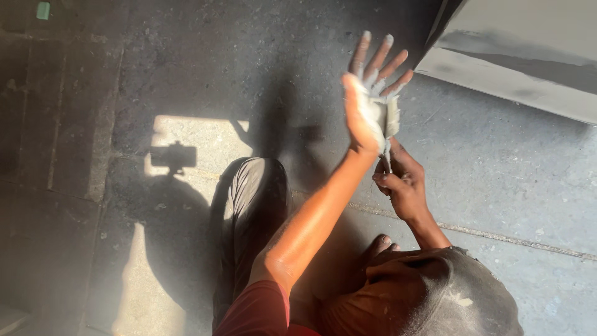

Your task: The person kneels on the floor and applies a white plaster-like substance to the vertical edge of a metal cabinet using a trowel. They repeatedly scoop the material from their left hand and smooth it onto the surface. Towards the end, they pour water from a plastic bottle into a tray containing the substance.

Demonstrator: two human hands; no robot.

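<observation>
The left hand (367, 102) is spread wide, its palm white with paste. The right hand (401, 180) pinches a small brush (390, 121) touching this palm, above the concrete floor (497, 180).

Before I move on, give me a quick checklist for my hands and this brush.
1. Left hand open, fingers spread: ok.
2. Right hand closed around the brush handle: ok.
3. Bristles against the left palm: ok.
4. Left hand free of white residue: not ok, palm and fingertips are coated.
5. Firmness of the right grip: cannot tell.
6. Grey panel apart from both hands: ok.
</observation>
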